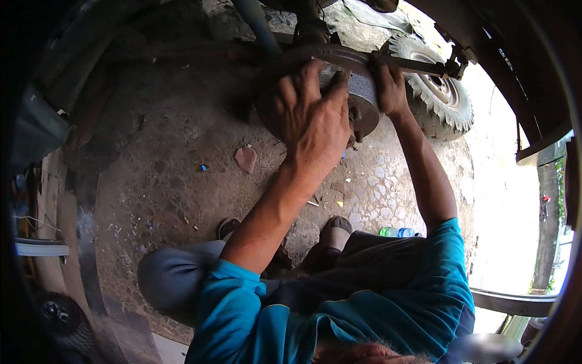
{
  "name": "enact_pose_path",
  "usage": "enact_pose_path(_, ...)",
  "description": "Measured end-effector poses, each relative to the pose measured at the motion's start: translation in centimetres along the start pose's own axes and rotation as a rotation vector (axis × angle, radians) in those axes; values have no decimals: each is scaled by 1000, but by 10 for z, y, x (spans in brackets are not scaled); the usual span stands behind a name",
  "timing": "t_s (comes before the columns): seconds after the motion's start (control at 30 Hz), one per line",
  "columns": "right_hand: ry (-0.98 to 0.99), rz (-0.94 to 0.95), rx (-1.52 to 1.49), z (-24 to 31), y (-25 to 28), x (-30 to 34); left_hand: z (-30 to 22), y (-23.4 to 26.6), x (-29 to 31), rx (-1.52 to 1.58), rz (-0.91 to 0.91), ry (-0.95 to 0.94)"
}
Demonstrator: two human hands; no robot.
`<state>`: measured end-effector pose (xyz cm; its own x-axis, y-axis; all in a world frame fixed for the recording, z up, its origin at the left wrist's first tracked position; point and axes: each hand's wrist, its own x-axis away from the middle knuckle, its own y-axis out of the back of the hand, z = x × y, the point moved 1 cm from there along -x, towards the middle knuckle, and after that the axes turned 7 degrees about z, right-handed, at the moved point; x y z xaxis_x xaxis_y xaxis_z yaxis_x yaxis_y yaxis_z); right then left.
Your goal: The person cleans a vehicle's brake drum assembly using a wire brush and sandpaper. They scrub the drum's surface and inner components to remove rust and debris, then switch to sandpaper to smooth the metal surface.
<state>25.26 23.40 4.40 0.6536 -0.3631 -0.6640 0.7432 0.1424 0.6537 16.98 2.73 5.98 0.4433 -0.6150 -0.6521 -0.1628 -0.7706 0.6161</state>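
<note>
Round metal drum (364,88) is right in front of the person, its side grainy and grey. Left hand (318,115) has bent fingers spread over it, can't tell if they're pinching anything. Right hand (391,91) curls at the right rim, grip's hidden. Chunky-treaded rubber tire (464,115) behind.

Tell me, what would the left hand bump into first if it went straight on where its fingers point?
Probably the upper rim of the metal drum; depth is unclear, so the left hand may already be touching it.
</note>
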Motion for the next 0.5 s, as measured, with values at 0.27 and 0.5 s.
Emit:
enact_pose_path(0.27,135,-25,101,-6,0,1,29,7,-4,-4,-82,111)
enact_pose_path(0.5,-174,96,-141,-7,4,5,23,-2,11,89,-90,92)
